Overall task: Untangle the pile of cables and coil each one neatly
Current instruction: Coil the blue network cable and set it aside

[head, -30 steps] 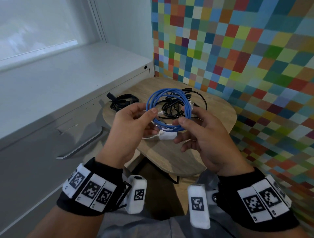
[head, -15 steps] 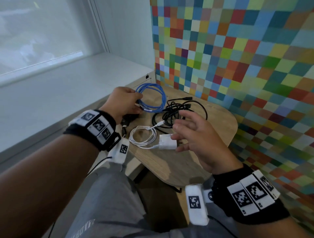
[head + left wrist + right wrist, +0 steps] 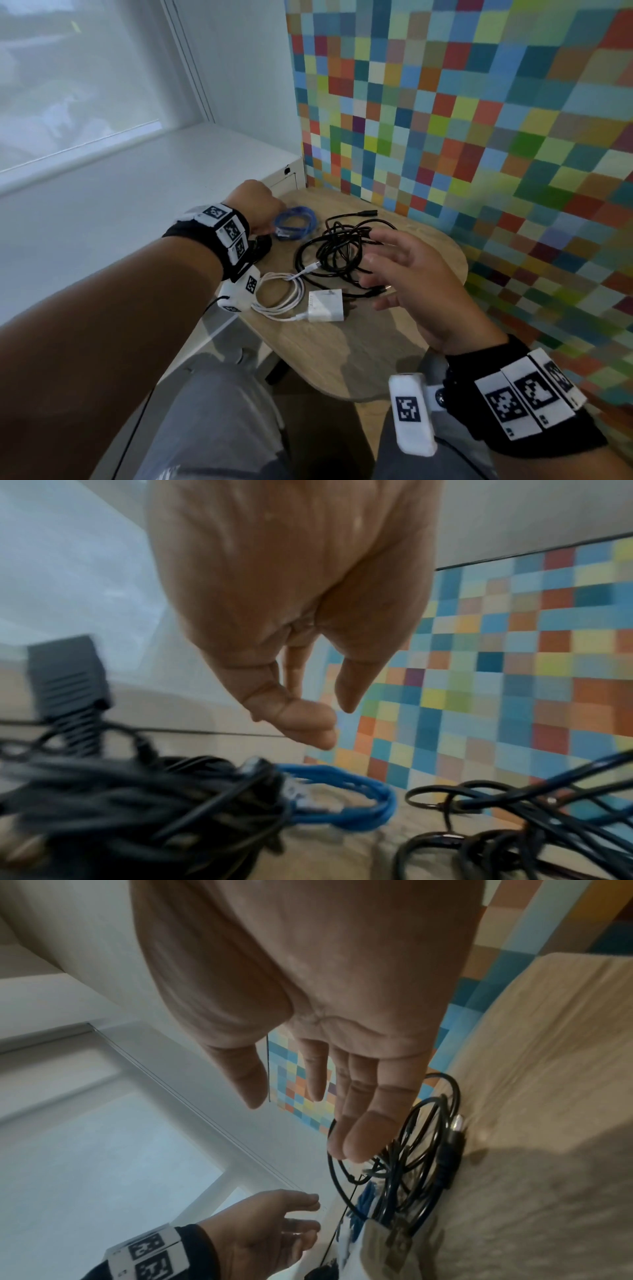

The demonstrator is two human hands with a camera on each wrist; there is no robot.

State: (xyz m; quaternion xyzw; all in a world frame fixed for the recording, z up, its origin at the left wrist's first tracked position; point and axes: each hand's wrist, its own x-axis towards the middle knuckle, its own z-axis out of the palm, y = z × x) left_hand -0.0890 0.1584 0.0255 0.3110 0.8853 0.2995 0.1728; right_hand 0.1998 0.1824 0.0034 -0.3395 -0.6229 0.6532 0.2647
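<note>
A coiled blue cable [image 3: 296, 224] lies flat at the far left of the small wooden table [image 3: 342, 359]. My left hand [image 3: 263, 209] hovers just left of it, fingers loosely curled and holding nothing; in the left wrist view the left hand [image 3: 308, 710] hangs above the blue cable [image 3: 369, 815]. A loose black cable tangle [image 3: 342, 253] fills the table's middle. My right hand [image 3: 387, 263] floats over its right side, fingers spread, touching nothing. A coiled white cable [image 3: 281, 294] with its white charger block [image 3: 325, 305] lies at the near left.
A second black cable bundle [image 3: 262, 243] with a plug [image 3: 65, 674] sits partly under my left wrist. A white cabinet [image 3: 137, 205] runs along the left. The multicoloured checkered wall [image 3: 479, 137] stands close behind and right of the table.
Both hands held the blue coil in the air. The left hand carried it to the far left of the table and let go. The right hand moved over the black tangle.
</note>
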